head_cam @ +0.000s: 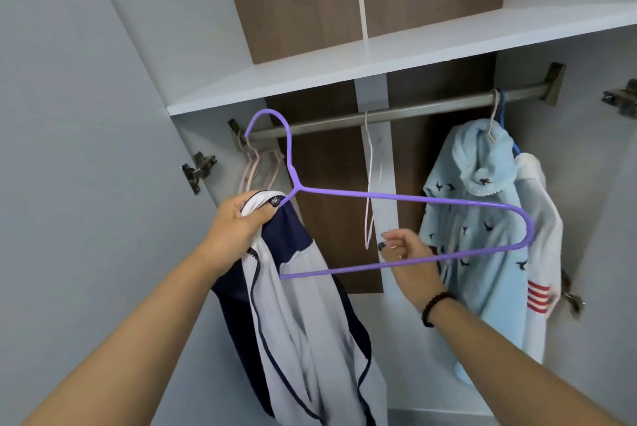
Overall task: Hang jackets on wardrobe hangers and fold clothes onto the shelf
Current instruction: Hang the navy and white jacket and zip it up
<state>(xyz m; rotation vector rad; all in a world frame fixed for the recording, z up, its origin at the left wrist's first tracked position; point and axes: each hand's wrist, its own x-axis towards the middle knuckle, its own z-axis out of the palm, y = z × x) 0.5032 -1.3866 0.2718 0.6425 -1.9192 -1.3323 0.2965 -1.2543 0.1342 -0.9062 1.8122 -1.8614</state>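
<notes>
While gripped at its collar by the left hand (238, 222) — navy-grey jacket (303, 315), purple hanger (406, 198) pinched by the right hand (405, 248).

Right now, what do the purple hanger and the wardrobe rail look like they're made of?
The purple hanger looks like thin wire with a smooth coloured coating: slim, even, bent in one run; the core is hidden. The wardrobe rail looks like brushed metal: a dull grey-brown sheen and a bracket at the end.
</notes>
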